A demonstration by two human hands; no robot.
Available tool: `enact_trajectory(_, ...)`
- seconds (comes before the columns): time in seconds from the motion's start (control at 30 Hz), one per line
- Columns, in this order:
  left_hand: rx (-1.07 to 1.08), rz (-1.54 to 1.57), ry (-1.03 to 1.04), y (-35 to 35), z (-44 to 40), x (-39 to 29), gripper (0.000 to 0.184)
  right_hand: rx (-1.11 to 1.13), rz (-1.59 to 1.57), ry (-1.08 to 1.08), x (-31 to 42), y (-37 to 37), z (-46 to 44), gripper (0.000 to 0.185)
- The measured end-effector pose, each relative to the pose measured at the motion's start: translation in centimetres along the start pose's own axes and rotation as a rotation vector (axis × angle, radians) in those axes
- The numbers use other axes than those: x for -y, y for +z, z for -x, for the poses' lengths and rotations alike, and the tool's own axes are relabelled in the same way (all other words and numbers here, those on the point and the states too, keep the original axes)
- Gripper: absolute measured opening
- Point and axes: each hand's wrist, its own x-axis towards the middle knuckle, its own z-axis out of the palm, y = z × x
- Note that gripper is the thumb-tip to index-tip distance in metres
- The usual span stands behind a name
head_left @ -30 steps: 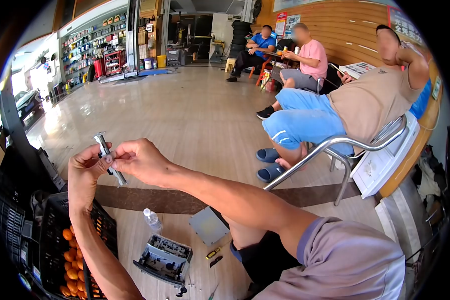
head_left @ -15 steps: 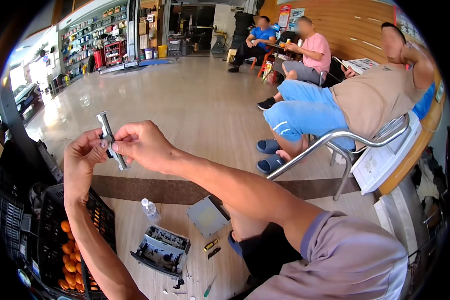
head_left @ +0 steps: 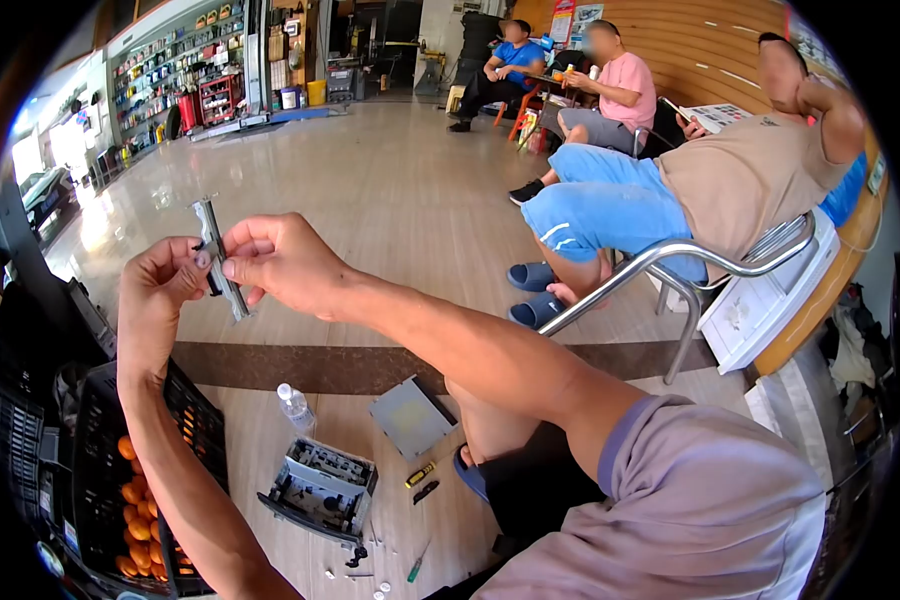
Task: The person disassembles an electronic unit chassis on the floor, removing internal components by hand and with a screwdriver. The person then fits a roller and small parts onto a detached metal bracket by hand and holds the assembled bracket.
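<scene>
Between my two hands is a narrow grey metal bracket-like part (head_left: 210,222), held up nearly upright and slightly tilted. My left hand (head_left: 162,275) pinches it from the left, near its middle, by a small round piece. From the right, the thumb and fingers of my right hand (head_left: 280,262) grip the same part. Some of its middle is hidden by my fingers. Below on the floor sits an opened device housing (head_left: 322,488) with its inner parts showing. A flat grey metal cover (head_left: 413,418) lies beside it.
A clear bottle (head_left: 295,408), a yellow-and-black tool (head_left: 421,474) and a green-handled screwdriver (head_left: 416,568) are on the floor. At left stands a black crate (head_left: 198,420) holding oranges (head_left: 136,520). A seated person (head_left: 740,165) is on a metal chair (head_left: 660,268) at right; two others sit farther back.
Both hands and the metal part have shifted slightly up in view, as has the whole scene. Both hands keep their hold on the part.
</scene>
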Motion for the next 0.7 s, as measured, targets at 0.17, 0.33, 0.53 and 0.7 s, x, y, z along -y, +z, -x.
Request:
enact_trajectory(0.17, 0.051, -0.031, 0.008, -0.6, 0.0, 0.5, 0.014, 0.024, -0.009, 0.000, -0.7, 0.0, -0.3, 0.018)
enact_trajectory(0.33, 0.021, 0.030, 0.013, 0.0, -0.7, 0.8, 0.007, 0.000, 0.023, 0.011, -0.7, -0.1, -0.5, 0.014)
enact_trajectory(0.53, 0.062, 0.124, 0.072, 1.1, -1.4, 0.4, 0.010, -0.055, 0.041, 0.037, 0.7, -1.1, 0.4, 0.011)
enact_trajectory(0.7, 0.091, 0.138, 0.078, 1.7, -1.5, 0.0, 0.009, -0.074, 0.062, 0.063, 1.2, -1.6, 0.8, 0.013)
